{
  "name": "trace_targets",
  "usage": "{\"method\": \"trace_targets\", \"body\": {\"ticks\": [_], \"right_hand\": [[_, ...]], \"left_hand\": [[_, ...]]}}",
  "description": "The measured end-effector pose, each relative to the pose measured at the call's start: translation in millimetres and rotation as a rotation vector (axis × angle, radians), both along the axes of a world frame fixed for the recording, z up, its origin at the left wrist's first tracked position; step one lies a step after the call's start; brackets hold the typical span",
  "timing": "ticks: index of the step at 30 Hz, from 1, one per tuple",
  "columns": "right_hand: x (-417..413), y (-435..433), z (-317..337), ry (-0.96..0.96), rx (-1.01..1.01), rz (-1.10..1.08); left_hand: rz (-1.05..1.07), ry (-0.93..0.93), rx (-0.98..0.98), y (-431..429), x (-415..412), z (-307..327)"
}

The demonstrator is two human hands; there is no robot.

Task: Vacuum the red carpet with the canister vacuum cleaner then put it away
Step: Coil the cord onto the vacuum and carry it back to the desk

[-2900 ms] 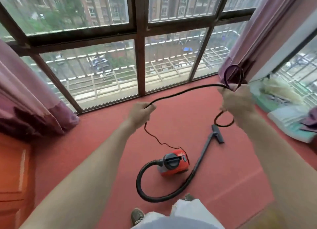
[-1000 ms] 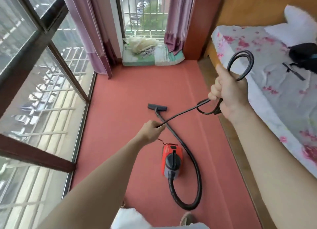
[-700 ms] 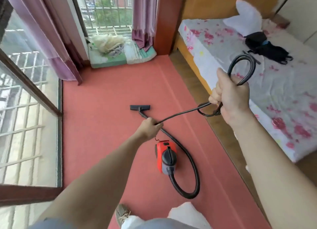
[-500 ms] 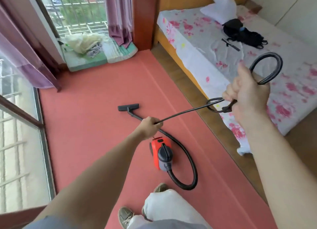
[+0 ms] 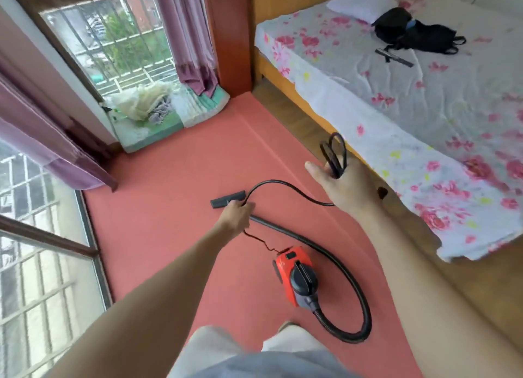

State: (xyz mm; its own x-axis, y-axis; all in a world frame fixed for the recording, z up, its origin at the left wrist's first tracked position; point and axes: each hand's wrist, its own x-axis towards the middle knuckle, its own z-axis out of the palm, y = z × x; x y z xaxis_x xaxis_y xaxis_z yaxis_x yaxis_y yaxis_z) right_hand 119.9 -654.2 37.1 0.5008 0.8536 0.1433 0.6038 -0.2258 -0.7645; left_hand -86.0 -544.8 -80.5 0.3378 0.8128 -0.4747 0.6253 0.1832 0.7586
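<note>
Cord half-coiled, loops at risk

Left hand [image 5: 236,215] grips the power cord [image 5: 283,182]; right hand [image 5: 342,188] holds its coils, thumb spread, so loops could slip off; canister vacuum [image 5: 294,273] sits near on the red carpet [image 5: 169,179]; a hard tug might tip it.

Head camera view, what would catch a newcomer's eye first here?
The bright red canister vacuum cleaner with its looping black hose lies mid-floor on the red carpet. Beyond it, the right hand holds coils of thin black power cord, which the left hand pinches further along. At right stands a bed with a pink-flowered white sheet.
</note>
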Motion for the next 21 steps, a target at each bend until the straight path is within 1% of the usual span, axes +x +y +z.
{"method": "trace_targets", "body": {"ticks": [2,3,6,8,10,11,13,17,18,19,20,21], "right_hand": [[-2.3,20.4,-14.2,-0.002,-0.053,0.018],[-1.7,30.4,-21.4,0.028,-0.076,0.006],[2.7,61.8,-38.3,0.191,-0.136,-0.099],[6.9,84.1,-49.3,0.315,-0.178,-0.207],[10.0,104.3,-60.1,0.446,-0.207,-0.304],[10.1,114.8,-66.2,0.472,-0.214,-0.334],[5.1,137.2,-76.6,0.416,-0.204,-0.377],[-9.2,177.5,-86.1,0.173,-0.182,-0.446],[-6.3,183.2,-83.4,0.157,-0.154,-0.510],[0.4,185.1,-78.8,0.202,-0.085,-0.623],[8.3,182.7,-69.0,0.322,0.038,-0.775],[16.4,176.6,-55.2,0.483,0.204,-0.921]], "left_hand": [[0.057,-0.055,-0.042,20.6,10.5,1.7],[0.080,-0.077,-0.058,30.4,17.4,1.0],[0.097,-0.150,-0.125,63.6,40.1,-1.9],[0.063,-0.197,-0.155,91.2,55.0,-8.6],[-0.003,-0.203,-0.168,121.2,71.9,-13.1],[-0.042,-0.203,-0.175,135.9,80.7,-13.8],[-0.136,-0.197,-0.204,165.5,99.1,-17.8],[-0.317,-0.149,-0.297,222.8,121.2,-43.6],[-0.337,-0.121,-0.304,237.2,122.7,-51.0],[-0.363,-0.088,-0.302,251.4,122.8,-58.3],[-0.409,-0.046,-0.278,264.7,122.6,-63.6],[-0.474,0.005,-0.227,277.0,121.6,-68.7]]}}
